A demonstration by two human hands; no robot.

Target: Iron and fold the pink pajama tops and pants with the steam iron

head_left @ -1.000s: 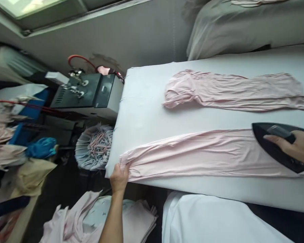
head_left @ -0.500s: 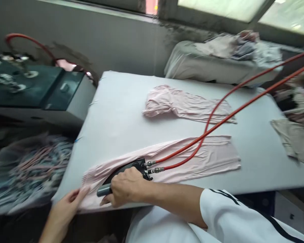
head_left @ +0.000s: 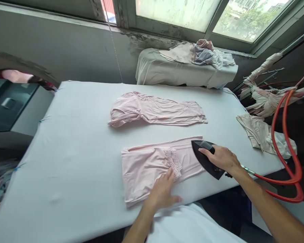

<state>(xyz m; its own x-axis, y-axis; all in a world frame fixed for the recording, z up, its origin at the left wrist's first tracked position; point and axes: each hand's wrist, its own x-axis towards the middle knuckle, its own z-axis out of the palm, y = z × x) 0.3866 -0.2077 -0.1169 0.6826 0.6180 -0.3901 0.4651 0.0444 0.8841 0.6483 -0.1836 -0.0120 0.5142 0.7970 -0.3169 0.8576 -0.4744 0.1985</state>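
Note:
My right hand [head_left: 220, 158] is shut on the handle of a black steam iron [head_left: 204, 158], which rests on the table at the right end of a folded pale pink garment [head_left: 147, 172]. My left hand [head_left: 163, 190] lies flat on that garment, with its fingers spread, just below the gathered elastic cuff [head_left: 173, 163]. The iron's tip touches or overlaps the fabric's edge. A second pale pink garment [head_left: 154, 110] lies bunched and lengthwise further back on the table, out of reach of both hands' current contact.
The wide padded ironing table [head_left: 73, 175] has a pale cover. Red steam hoses [head_left: 286, 148] loop off its right side near a beige cloth [head_left: 263, 135]. Clothes lie on a padded board [head_left: 184, 64] under the windows. A dark machine [head_left: 10, 108] stands left.
The pink garment, long across the table before, now lies folded shorter with its cuff turned back. The iron has moved right, and the view has swung round to face the windows.

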